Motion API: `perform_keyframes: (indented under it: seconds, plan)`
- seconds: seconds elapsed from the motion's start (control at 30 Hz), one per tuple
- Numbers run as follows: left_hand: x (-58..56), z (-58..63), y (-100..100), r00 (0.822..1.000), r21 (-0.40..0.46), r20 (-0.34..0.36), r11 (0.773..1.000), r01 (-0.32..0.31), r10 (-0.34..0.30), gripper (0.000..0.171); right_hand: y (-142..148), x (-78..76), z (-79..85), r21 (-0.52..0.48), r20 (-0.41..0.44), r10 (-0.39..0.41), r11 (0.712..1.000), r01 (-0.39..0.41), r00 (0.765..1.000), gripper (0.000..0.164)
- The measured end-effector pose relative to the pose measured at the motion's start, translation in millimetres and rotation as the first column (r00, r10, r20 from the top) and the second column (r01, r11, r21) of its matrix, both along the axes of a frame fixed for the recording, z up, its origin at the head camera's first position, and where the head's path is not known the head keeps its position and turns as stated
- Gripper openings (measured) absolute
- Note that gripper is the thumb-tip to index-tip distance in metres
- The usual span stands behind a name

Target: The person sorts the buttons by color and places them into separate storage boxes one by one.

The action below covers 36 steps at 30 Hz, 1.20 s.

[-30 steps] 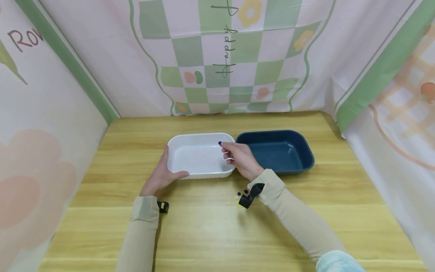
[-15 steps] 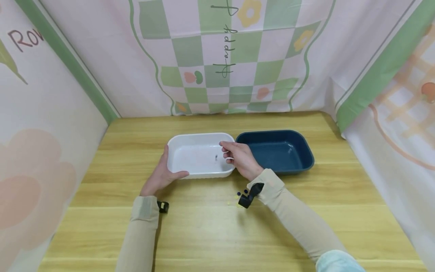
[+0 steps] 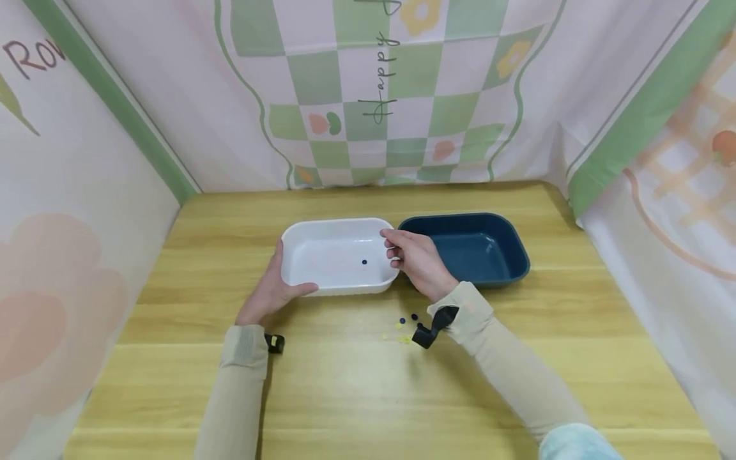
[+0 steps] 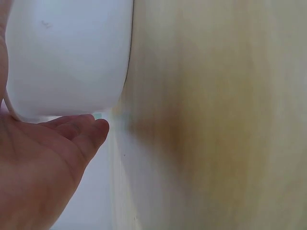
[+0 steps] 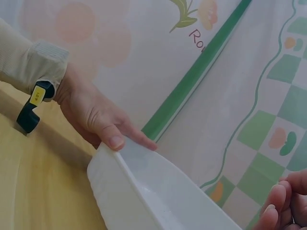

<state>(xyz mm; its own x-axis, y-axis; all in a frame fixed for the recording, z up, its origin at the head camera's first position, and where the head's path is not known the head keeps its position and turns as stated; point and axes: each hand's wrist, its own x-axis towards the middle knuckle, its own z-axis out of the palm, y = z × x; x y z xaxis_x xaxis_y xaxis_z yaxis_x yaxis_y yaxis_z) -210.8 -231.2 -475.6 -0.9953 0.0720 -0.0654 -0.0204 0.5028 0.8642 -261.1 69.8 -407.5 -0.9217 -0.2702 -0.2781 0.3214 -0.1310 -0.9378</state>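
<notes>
Fingers (image 3: 278,252) of left hand (image 3: 268,294): gripping left end of white rectangular tray (image 3: 322,262), thumb at near rim. Inside, toward right: one small dark-blue disc (image 3: 365,262). On wood-grain table (image 3: 322,383), nearer the person: scattered yellow pieces (image 3: 405,339), loose dark-blue discs (image 3: 402,321). Right hand (image 3: 421,260): fingers curled closed, above white tray's right end. Farther right, just beside white tray, partly hidden by right hand: dark-blue rectangular tray (image 3: 477,252).

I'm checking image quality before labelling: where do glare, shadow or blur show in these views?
Head: highlight inside the dark blue tray, soft shadow on the table beside the right sleeve; left wrist: table blurred, with a smeary dark shadow; right wrist: shadow on the table beneath the left hand.
</notes>
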Motion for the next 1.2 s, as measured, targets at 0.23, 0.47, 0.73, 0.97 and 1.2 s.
perform_keyframes:
  seconds: [0.23, 0.47, 0.73, 0.97, 1.2]
  plan:
    - [-1.3, -0.8, 0.5, 0.999, 0.002, -0.035, 1.0, 0.015, -0.015, 0.133, 20.9, 18.2, 5.6, 0.139, -0.104, 0.064, 0.989, -0.049, 0.993, 0.034]
    - [-3.8, 1.1, -0.5, 1.0, 0.015, -0.019, 1.0, 0.018, -0.017, 0.135, 37.1, 39.8, 9.4, 0.479, -0.191, 0.206, 0.873, -0.092, 0.96, 0.031]
    - [-1.1, 0.8, 0.4, 1.0, -0.002, -0.018, 1.0, 0.015, -0.015, 0.134, 40.3, 67.9, -10.7, 0.845, -0.28, 0.524, 0.532, -0.052, 0.804, 0.014]
    - [-0.2, 1.0, 0.4, 1.0, -0.029, 0.0, 1.0, 0.001, -0.001, 0.136, 34.3, 76.4, -30.4, 0.965, -0.238, 0.687, 0.249, 0.085, 0.687, 0.017]
    - [0.8, 1.6, 1.1, 1.0, -0.025, -0.002, 1.0, 0.007, -0.007, 0.136, 34.4, 81.5, -45.3, 0.964, -0.265, 0.753, 0.182, 0.196, 0.603, 0.018]
